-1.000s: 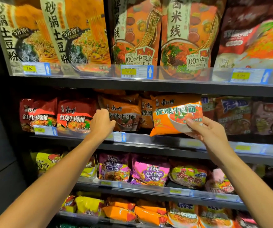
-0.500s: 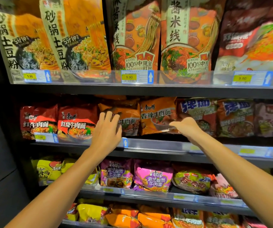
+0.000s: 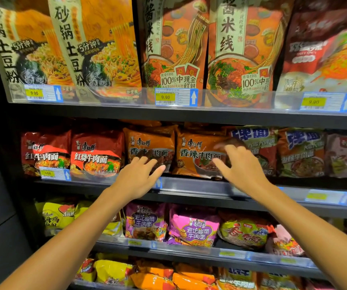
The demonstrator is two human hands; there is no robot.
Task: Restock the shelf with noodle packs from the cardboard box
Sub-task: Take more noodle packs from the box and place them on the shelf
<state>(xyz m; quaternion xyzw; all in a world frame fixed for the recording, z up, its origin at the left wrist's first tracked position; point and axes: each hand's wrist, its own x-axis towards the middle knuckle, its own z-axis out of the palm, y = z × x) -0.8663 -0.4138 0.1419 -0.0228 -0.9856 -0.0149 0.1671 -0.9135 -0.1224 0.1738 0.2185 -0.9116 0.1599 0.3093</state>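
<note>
Placement nearly complete: we see the orange crinkled-plastic noodle pack (image 3: 197, 155) standing on the dark metal shelf (image 3: 189, 183); left hand (image 3: 137, 176) and right hand (image 3: 241, 166), fingers spread, grip nothing. Cardboard box unseen; remaining stock unknown.

- One view only, from a camera worn on the person's head, so no second view shares the scene.
- It faces straight ahead at a store shelf (image 3: 189, 114) and tips slightly down.
- It sits close: both forearms reach in from the bottom corners.
- The wide lens bends the shelf edges, and four tiers of packs fill the frame.
</note>
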